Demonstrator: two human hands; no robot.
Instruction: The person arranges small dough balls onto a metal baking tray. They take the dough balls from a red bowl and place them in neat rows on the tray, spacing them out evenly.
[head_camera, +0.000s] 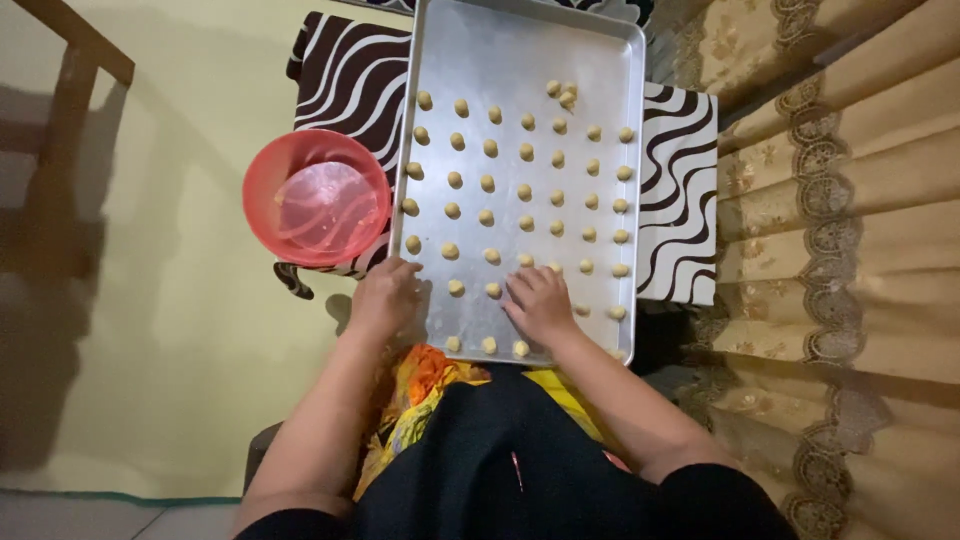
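We see small dough balls (488, 213) in rows on a metal baking tray (520, 60). Our right hand (540, 303) rests spread over the near rows and could flatten some; our left hand (383, 296), fingers curled, grips the tray's near-left edge beside a red bowl (316, 196).

Single head-worn camera, looking steeply down over wearer's lap; close range on baking tray (600, 40), both forearms entering from bottom edge; no second view.
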